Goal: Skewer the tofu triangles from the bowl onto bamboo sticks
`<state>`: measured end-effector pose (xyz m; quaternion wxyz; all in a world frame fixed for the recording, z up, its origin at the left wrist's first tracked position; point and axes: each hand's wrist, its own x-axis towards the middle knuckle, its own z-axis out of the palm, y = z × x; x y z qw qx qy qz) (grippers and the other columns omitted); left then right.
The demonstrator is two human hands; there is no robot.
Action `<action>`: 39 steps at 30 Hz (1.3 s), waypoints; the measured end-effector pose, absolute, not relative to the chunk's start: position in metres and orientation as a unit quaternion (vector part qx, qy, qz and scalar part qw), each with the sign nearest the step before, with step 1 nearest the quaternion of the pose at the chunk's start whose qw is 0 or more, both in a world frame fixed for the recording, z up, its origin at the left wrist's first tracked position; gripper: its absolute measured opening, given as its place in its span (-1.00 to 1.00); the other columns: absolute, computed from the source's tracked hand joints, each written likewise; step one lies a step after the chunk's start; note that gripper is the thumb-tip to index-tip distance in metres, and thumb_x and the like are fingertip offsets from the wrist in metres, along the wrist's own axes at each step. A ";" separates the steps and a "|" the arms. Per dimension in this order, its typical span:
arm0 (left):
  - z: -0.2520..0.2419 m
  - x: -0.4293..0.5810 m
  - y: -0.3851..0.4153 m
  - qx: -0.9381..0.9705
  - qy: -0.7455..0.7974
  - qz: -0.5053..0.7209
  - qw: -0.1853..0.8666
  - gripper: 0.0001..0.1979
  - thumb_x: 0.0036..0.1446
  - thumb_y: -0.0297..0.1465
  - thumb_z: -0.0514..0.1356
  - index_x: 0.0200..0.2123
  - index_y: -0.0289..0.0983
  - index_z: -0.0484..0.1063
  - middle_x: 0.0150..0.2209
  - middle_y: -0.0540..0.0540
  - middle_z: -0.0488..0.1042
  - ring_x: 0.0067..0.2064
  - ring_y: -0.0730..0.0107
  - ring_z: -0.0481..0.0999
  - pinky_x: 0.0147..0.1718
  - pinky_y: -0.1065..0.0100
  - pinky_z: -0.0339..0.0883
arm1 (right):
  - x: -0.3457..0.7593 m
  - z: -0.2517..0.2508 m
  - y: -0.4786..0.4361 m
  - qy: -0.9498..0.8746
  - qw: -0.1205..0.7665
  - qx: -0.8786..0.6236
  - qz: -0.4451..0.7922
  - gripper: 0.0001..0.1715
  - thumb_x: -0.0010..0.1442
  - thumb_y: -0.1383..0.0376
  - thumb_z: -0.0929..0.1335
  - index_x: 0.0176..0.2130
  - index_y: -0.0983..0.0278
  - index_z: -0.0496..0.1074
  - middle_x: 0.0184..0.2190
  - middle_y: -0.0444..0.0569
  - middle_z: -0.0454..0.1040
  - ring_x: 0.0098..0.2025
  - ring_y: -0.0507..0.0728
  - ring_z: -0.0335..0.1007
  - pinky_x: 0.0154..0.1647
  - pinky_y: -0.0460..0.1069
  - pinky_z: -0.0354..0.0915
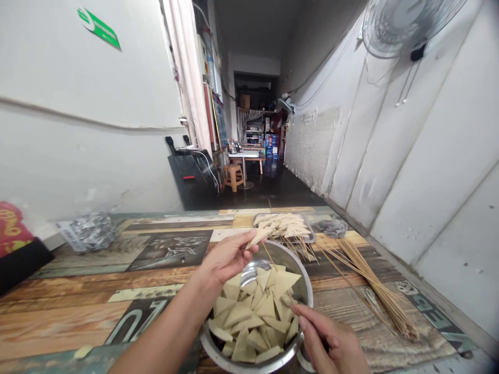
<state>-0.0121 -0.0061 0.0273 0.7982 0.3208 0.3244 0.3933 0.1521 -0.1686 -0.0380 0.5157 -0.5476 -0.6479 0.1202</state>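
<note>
My left hand pinches a pale triangular slice, which looks like tofu, above the far rim of a steel bowl. A thin bamboo skewer slants down from that slice toward my right hand. The fingers of my right hand are closed on the skewer's lower end at the bowl's near right side. Part of the stick's middle is hard to make out against the food. Many more loose triangular slices fill the bowl.
Behind the bowl, a metal tray holds skewered slices. A bundle of bamboo skewers lies at the right, near a grey crumpled plastic bag. Another clear bag sits at the left. White walls flank the wood-patterned table.
</note>
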 end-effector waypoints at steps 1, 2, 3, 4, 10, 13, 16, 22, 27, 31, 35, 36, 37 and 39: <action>0.027 -0.012 -0.006 0.320 0.325 0.392 0.799 -0.90 0.01 -0.53 0.18 -0.34 -0.44 0.42 -0.40 -0.16 0.47 -0.61 0.68 0.36 -0.75 0.71 0.20 | 0.153 -0.037 -0.169 -0.655 0.501 -0.552 0.124 -0.74 0.15 0.29 0.28 -0.23 0.31 0.51 -0.37 0.03 0.60 -0.40 0.06 0.54 -0.34 -0.19 0.40; 0.026 -0.012 -0.006 0.320 0.325 0.393 0.799 -0.90 0.01 -0.53 0.18 -0.35 -0.45 0.42 -0.39 -0.17 0.47 -0.61 0.68 0.36 -0.76 0.71 0.19 | 0.154 -0.036 -0.169 -0.662 0.487 -0.555 0.127 -0.73 0.16 0.28 0.27 -0.22 0.32 0.51 -0.37 0.04 0.60 -0.40 0.07 0.54 -0.34 -0.19 0.40; 0.025 -0.012 -0.006 0.320 0.325 0.394 0.798 -0.90 0.01 -0.53 0.18 -0.35 -0.46 0.42 -0.39 -0.17 0.47 -0.61 0.68 0.36 -0.76 0.71 0.18 | 0.154 -0.035 -0.169 -0.668 0.475 -0.557 0.131 -0.71 0.17 0.28 0.26 -0.21 0.33 0.50 -0.38 0.05 0.60 -0.40 0.07 0.54 -0.34 -0.19 0.41; 0.025 -0.011 -0.006 0.319 0.326 0.395 0.797 -0.91 0.01 -0.54 0.18 -0.36 -0.47 0.42 -0.40 -0.18 0.47 -0.61 0.69 0.35 -0.77 0.72 0.17 | 0.155 -0.035 -0.169 -0.670 0.468 -0.560 0.133 -0.70 0.17 0.27 0.25 -0.21 0.34 0.50 -0.39 0.05 0.60 -0.39 0.08 0.54 -0.34 -0.18 0.41; 0.025 -0.010 -0.009 0.330 0.326 0.395 0.793 -0.90 0.04 -0.56 0.14 -0.37 -0.50 0.44 -0.40 -0.19 0.46 -0.61 0.71 0.32 -0.78 0.73 0.14 | 0.153 -0.035 -0.167 -0.663 0.470 -0.565 0.143 -0.67 0.18 0.24 0.24 -0.21 0.36 0.51 -0.45 0.04 0.59 -0.38 0.10 0.54 -0.32 -0.15 0.42; 0.025 -0.009 -0.011 0.340 0.326 0.387 0.793 -0.91 0.02 -0.57 0.15 -0.39 -0.48 0.45 -0.41 -0.18 0.46 -0.60 0.69 0.32 -0.79 0.73 0.12 | 0.153 -0.035 -0.167 -0.658 0.476 -0.566 0.142 -0.67 0.19 0.24 0.24 -0.22 0.35 0.51 -0.48 0.03 0.59 -0.38 0.10 0.54 -0.32 -0.16 0.41; 0.024 -0.008 -0.013 0.353 0.327 0.379 0.790 -0.93 -0.01 -0.56 0.18 -0.40 -0.46 0.45 -0.41 -0.18 0.47 -0.59 0.67 0.34 -0.78 0.72 0.12 | 0.155 -0.033 -0.167 -0.676 0.466 -0.555 0.132 -0.69 0.18 0.27 0.25 -0.21 0.36 0.50 -0.38 0.08 0.59 -0.38 0.08 0.54 -0.33 -0.20 0.39; 0.023 -0.009 -0.015 0.402 0.319 0.348 0.784 -0.92 -0.04 -0.53 0.22 -0.42 -0.45 0.46 -0.38 -0.21 0.48 -0.60 0.66 0.35 -0.79 0.71 0.10 | 0.153 -0.033 -0.165 -0.656 0.484 -0.553 0.171 -0.67 0.19 0.23 0.23 -0.22 0.34 0.51 -0.48 0.03 0.58 -0.42 0.07 0.53 -0.38 -0.19 0.39; 0.021 -0.007 -0.019 0.408 0.303 0.371 0.777 -0.88 -0.04 -0.48 0.23 -0.39 -0.44 0.44 -0.38 -0.16 0.45 -0.58 0.68 0.32 -0.77 0.70 0.08 | 0.152 -0.033 -0.165 -0.651 0.480 -0.558 0.185 -0.65 0.20 0.22 0.22 -0.22 0.34 0.51 -0.55 0.00 0.55 -0.42 0.08 0.52 -0.36 -0.18 0.39; 0.019 -0.006 -0.020 0.392 0.303 0.398 0.772 -0.86 -0.06 -0.45 0.25 -0.41 -0.42 0.41 -0.45 -0.08 0.40 -0.60 0.70 0.28 -0.78 0.68 0.02 | 0.153 -0.030 -0.164 -0.676 0.471 -0.544 0.163 -0.67 0.18 0.27 0.24 -0.21 0.38 0.51 -0.39 0.09 0.58 -0.34 0.08 0.53 -0.31 -0.21 0.37; 0.018 -0.007 -0.020 0.397 0.311 0.392 0.770 -0.85 -0.07 -0.44 0.25 -0.42 -0.44 0.41 -0.46 -0.10 0.40 -0.64 0.74 0.23 -0.80 0.67 -0.06 | 0.152 -0.030 -0.162 -0.668 0.484 -0.544 0.158 -0.68 0.18 0.25 0.24 -0.23 0.35 0.52 -0.45 0.03 0.59 -0.46 0.05 0.52 -0.38 -0.22 0.38; 0.018 -0.007 -0.020 0.401 0.309 0.390 0.769 -0.85 -0.06 -0.44 0.25 -0.43 -0.44 0.41 -0.47 -0.10 0.40 -0.65 0.74 0.22 -0.80 0.67 -0.07 | 0.152 -0.030 -0.162 -0.669 0.483 -0.543 0.155 -0.68 0.18 0.26 0.24 -0.23 0.34 0.52 -0.45 0.02 0.59 -0.46 0.05 0.53 -0.39 -0.22 0.39; 0.018 -0.007 -0.020 0.405 0.308 0.387 0.769 -0.86 -0.05 -0.44 0.24 -0.44 -0.45 0.42 -0.49 -0.09 0.39 -0.65 0.74 0.22 -0.80 0.68 -0.07 | 0.152 -0.030 -0.161 -0.674 0.480 -0.542 0.152 -0.69 0.18 0.26 0.24 -0.23 0.34 0.51 -0.42 0.03 0.59 -0.43 0.06 0.53 -0.37 -0.21 0.39; 0.019 -0.007 -0.022 0.413 0.307 0.379 0.769 -0.86 -0.05 -0.43 0.24 -0.45 -0.45 0.42 -0.54 -0.07 0.37 -0.65 0.73 0.22 -0.80 0.68 -0.06 | 0.152 -0.031 -0.161 -0.684 0.469 -0.539 0.145 -0.69 0.19 0.28 0.24 -0.21 0.35 0.50 -0.36 0.06 0.59 -0.35 0.07 0.54 -0.32 -0.21 0.38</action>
